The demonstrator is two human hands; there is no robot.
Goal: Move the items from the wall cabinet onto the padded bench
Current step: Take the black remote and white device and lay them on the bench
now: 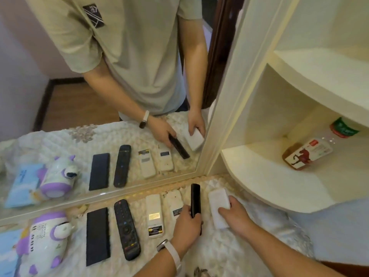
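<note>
On the padded bench point(249, 246), my left hand point(186, 222) grips a slim black remote point(195, 197) that stands tilted against the bench. My right hand point(236, 215) rests on a white rectangular box point(218, 204), fingers curled round its near end. To their left lie two white remotes point(153, 208) point(174, 202), a black button remote point(126, 228) and a flat black slab point(98, 235). In the cream wall cabinet point(265, 176), a bottle of amber liquid point(311, 148) with a red label lies on its side on the lower shelf.
A mirror point(99, 136) stands behind the bench and repeats the items and my body. A purple-and-white unicorn toy point(46, 238) and a blue packet point(8, 252) sit at the bench's left end. The cabinet's rounded shelf edge overhangs the bench on the right.
</note>
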